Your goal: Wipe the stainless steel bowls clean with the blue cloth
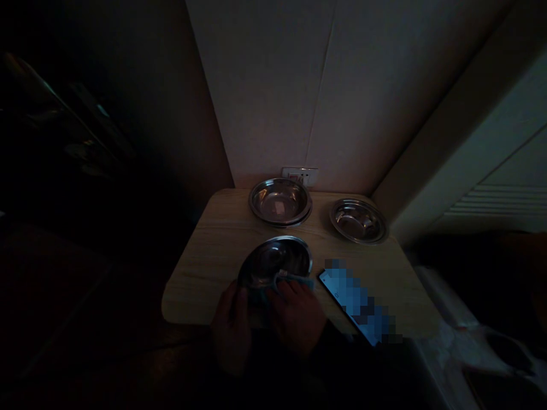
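Observation:
A shiny metal bowl (273,256) is tilted over the front part of a small wooden table (200,267). My left hand (233,324) grips its near left rim. In my right hand (297,316) is a bluish cloth (305,281), pressed against the bowl's near right rim, with a pale edge showing. The fingers of my right hand are bent over the cloth. Dim light hides the bowl's underside and part of my left fingers.
Stacked metal bowls (280,202) stand at the back of the table, and more shallow metal bowls (359,221) at the back right. A lit phone (354,302) lies right of my hands. Behind are a wall socket (299,175) and a tiled wall (273,102).

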Motion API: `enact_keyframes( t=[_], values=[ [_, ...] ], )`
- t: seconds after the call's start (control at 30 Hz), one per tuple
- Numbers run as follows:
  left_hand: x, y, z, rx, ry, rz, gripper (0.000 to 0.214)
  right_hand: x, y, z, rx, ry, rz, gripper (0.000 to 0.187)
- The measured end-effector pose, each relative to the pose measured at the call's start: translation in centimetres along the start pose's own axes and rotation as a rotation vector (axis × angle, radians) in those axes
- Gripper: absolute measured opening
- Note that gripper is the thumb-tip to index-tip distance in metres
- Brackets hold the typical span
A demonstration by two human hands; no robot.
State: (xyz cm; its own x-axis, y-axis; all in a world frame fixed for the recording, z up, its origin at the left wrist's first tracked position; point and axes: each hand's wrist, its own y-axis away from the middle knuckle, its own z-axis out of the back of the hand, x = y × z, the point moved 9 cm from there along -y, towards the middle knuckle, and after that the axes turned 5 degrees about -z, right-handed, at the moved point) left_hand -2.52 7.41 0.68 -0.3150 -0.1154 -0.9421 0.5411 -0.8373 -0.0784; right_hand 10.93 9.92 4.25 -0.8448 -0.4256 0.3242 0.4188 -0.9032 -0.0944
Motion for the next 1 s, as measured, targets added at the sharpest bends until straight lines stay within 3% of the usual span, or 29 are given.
enact_keyframes(
  t=[0.13,0.3,0.4,0.57,0.7,0.83,1.0],
  values=[
    [0.1,0.1,0.2,0.014,-0.011,0.027,0.041,1.0,-0.5,-0.3,-0.066,-0.146,-0.023,0.026],
    [-0.2,-0.1,0.4,-0.037,0.019,0.013,0.042,-0.5,0.5,-0.4,-0.036,0.058,0.061,0.028],
    [-0.4,0.0,-0.1,-0.007,0.024,0.005,0.043,-0.9,0.6,-0.1,-0.010,0.064,-0.002,0.024],
    [0.5,0.3,0.6,-0.019,-0.021,0.092,0.042,1.6,0.4,-0.7,-0.079,-0.141,-0.064,0.027],
    [0.3,0.1,1.1,-0.042,-0.007,0.070,0.041,0.9,1.1,-1.2,-0.068,0.023,0.008,0.030],
    [-0.7,0.3,0.6,-0.040,-0.014,0.012,0.040,-0.8,1.2,-0.8,-0.029,0.114,-0.009,0.027],
    [0.1,0.3,0.9,-0.049,-0.031,0.102,0.040,2.3,-0.1,-0.4,-0.089,-0.081,0.023,0.027]
  ],
)
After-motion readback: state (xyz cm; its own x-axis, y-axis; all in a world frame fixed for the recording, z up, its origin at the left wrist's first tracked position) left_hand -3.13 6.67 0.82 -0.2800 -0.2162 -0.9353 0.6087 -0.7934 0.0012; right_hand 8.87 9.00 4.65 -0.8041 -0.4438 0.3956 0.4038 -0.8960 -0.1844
